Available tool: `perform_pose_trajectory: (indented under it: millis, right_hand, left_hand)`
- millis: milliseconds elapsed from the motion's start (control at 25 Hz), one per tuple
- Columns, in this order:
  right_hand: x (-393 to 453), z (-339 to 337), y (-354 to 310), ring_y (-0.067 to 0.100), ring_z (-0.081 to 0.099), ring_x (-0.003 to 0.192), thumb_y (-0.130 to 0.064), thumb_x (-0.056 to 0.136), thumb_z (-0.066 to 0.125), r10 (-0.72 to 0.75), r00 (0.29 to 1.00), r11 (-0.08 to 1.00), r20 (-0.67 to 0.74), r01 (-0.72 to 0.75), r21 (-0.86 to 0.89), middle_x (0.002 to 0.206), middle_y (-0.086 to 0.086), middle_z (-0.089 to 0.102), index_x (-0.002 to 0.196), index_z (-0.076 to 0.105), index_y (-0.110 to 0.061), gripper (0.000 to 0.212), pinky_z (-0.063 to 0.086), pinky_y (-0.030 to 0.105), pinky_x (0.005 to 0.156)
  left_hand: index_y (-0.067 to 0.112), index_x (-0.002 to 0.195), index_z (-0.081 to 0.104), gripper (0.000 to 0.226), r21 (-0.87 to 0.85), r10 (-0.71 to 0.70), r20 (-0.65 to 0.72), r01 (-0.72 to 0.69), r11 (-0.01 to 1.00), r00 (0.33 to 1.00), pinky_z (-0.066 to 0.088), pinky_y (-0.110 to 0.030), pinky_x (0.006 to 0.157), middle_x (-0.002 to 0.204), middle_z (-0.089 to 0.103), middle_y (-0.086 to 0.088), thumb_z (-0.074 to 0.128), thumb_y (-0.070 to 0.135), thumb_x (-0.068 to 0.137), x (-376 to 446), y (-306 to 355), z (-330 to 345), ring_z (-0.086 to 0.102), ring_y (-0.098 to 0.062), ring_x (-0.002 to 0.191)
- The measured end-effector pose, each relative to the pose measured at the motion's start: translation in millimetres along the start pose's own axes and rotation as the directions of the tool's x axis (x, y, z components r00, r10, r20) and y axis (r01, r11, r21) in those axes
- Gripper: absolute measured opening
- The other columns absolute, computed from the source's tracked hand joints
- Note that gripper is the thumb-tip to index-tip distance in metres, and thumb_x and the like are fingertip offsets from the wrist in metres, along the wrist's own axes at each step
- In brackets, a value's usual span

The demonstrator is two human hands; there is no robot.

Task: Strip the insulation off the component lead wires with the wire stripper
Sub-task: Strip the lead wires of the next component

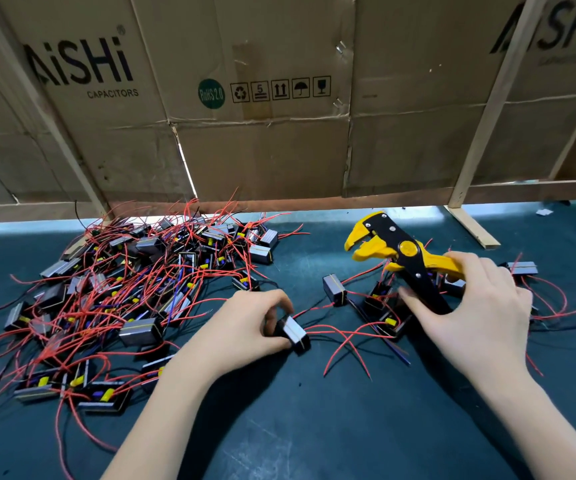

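Heap of components (120, 296) with tangled red lead wires lies at far left on the dark green mat (314, 427), against the cardboard partition (262, 133). Just right of it, left hand (248, 323) pinches one small black component (293, 333) between thumb and fingertips, resting it on the mat; its red leads (345, 337) trail to the right, loose and crossed. Smaller cluster of components (383, 306) sits further right, under the tool. Right hand (470, 306) is curled round the handles of the yellow-and-black wire stripper (394, 254), held above the mat with its head pointing left; jaws stand apart, nothing in them. Judgement: stripping not yet begun on this piece. To do it well, separate one lead, hold the body steady, feed only the wire tip squarely into the jaws, then squeeze; keep crossed leads clear.
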State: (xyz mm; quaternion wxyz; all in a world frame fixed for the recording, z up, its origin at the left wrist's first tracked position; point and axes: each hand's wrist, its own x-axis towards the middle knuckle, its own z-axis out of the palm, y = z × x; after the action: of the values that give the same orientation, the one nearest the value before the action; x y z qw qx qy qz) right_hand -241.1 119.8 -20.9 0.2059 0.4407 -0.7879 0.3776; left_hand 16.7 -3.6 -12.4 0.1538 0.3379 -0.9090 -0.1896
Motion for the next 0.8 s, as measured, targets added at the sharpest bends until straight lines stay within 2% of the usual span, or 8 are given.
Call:
perform_pose_trajectory:
  millis: [120,240,400,520,600,680,760,800]
  right_hand:
    - [1,-2,-1,0.035,0.057,0.093,-0.048,0.067,0.082,0.004,1.0,1.0,-0.004,-0.004,0.023,0.094,0.007,0.062,0.109,0.062,-0.014,0.058,0.035,0.044,0.078]
    - [1,-3,-1,0.035,0.057,0.094,-0.049,0.067,0.08,0.005,1.0,0.999,0.002,-0.005,0.037,0.096,0.007,0.063,0.109,0.062,-0.014,0.057,0.036,0.044,0.079]
    - [0,-3,-2,0.036,0.057,0.093,-0.047,0.067,0.082,-0.012,1.0,0.999,0.004,0.012,0.041,0.095,0.007,0.063,0.108,0.062,-0.013,0.057,0.036,0.044,0.078]
    - [1,-5,-3,0.036,0.057,0.091,-0.046,0.067,0.082,-0.01,1.0,0.999,0.002,0.01,0.045,0.093,0.007,0.063,0.108,0.062,-0.014,0.056,0.036,0.044,0.078]
    - [1,-6,-3,0.035,0.057,0.091,-0.046,0.067,0.082,0.008,1.0,0.997,-0.007,-0.007,0.071,0.092,0.005,0.063,0.108,0.062,-0.014,0.055,0.037,0.045,0.078]
    - [3,-8,-3,0.034,0.056,0.094,-0.046,0.067,0.082,0.035,0.999,0.994,0.0,-0.034,0.107,0.095,0.004,0.064,0.109,0.062,-0.014,0.056,0.037,0.044,0.08]
    - [3,-10,-3,0.033,0.056,0.096,-0.045,0.068,0.082,0.048,0.999,0.989,0.014,-0.05,0.138,0.097,0.004,0.064,0.11,0.061,-0.015,0.056,0.037,0.045,0.082]
    - [4,-10,-3,0.033,0.057,0.096,-0.045,0.068,0.082,0.048,0.999,0.988,0.016,-0.05,0.145,0.097,0.004,0.065,0.111,0.061,-0.015,0.056,0.038,0.045,0.082]
  left_hand:
    - [0.023,0.124,0.053,0.046,-0.049,-0.05,-0.09,0.046,0.998,0.995,0.042,-0.023,0.07,0.083,0.062,0.009,0.07,0.011,0.083,6,17,26,0.048,-0.003,0.065]
    - [0.027,0.146,0.032,0.071,-0.333,-0.072,-0.107,0.032,0.942,0.992,0.043,-0.018,0.075,0.112,0.066,0.006,0.063,0.005,0.085,10,39,52,0.053,-0.003,0.07]
    - [0.022,0.157,0.006,0.083,-0.253,0.08,0.051,-0.064,0.965,0.995,0.024,-0.021,0.106,0.151,0.039,0.002,0.043,0.013,0.083,10,58,66,0.038,-0.013,0.127]
    - [0.017,0.148,0.036,0.068,-0.173,0.058,-0.219,-0.097,0.98,0.974,0.032,-0.033,0.106,0.132,0.056,0.002,0.042,0.013,0.08,11,49,46,0.048,-0.018,0.116]
    - [0.012,0.119,0.061,0.039,-0.118,0.021,-0.528,-0.098,0.988,0.849,0.043,-0.041,0.091,0.105,0.066,0.002,0.05,0.008,0.081,9,38,27,0.056,-0.02,0.095]
    - [0.01,0.099,0.062,0.02,-0.16,-0.085,-0.741,-0.052,0.986,0.666,0.047,-0.036,0.081,0.091,0.063,0.001,0.053,0.004,0.082,6,25,9,0.057,-0.021,0.084]
    - [0.015,0.094,0.059,0.019,-0.227,-0.19,-0.787,0.012,0.974,0.587,0.044,-0.029,0.078,0.088,0.062,0.004,0.053,0.002,0.081,3,10,-7,0.056,-0.018,0.083]
    - [0.016,0.095,0.06,0.022,-0.24,-0.226,-0.745,0.064,0.969,0.627,0.044,-0.028,0.08,0.089,0.062,0.005,0.054,0.0,0.08,2,1,-12,0.056,-0.017,0.085]
